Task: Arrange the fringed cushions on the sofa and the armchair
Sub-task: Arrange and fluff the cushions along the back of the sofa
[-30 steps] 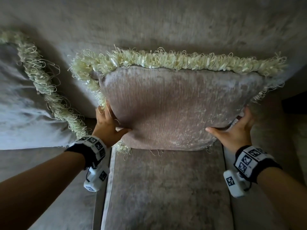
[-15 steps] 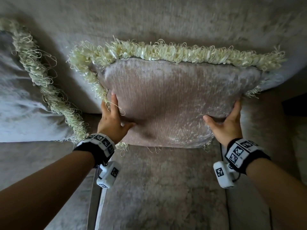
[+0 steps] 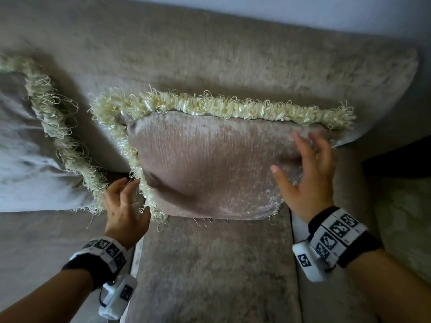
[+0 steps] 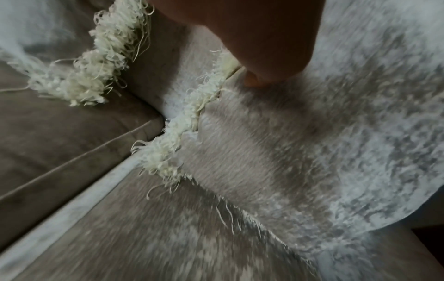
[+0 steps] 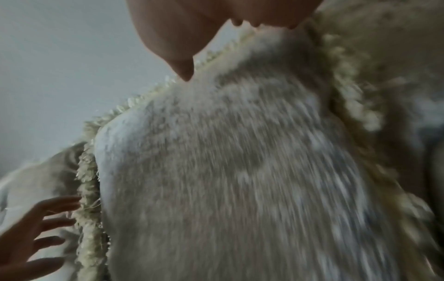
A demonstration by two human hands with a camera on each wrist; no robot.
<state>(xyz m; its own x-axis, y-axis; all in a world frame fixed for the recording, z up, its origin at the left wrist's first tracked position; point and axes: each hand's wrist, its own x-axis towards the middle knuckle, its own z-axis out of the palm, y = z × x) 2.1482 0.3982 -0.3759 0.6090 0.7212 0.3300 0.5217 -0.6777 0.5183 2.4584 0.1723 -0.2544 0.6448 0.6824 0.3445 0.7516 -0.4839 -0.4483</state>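
Note:
A mauve velvet cushion (image 3: 210,164) with a cream fringe (image 3: 221,106) stands upright against the sofa back (image 3: 210,54). My left hand (image 3: 126,199) is beside its lower left edge, fingers straight and brushing the fringe (image 4: 187,114). My right hand (image 3: 303,169) is spread flat over the cushion's right side and is motion-blurred; I cannot tell whether it touches. Neither hand holds anything. The right wrist view shows the cushion face (image 5: 240,171) close up and my left hand (image 5: 36,228) at its far edge. A second fringed cushion (image 3: 23,148) leans at the left.
The cushion rests on the grey-beige seat cushion (image 3: 210,264), with a seam to the neighbouring seat (image 3: 46,241) on the left. To the right are the sofa's padded arm (image 3: 349,206), a dark gap (image 3: 396,162) and a pale wall (image 3: 349,10) behind.
Both hands have let go of the cushion's lower corners. The right hand has moved up over its face and the left has drawn back to the fringe. The cushion stays leaning.

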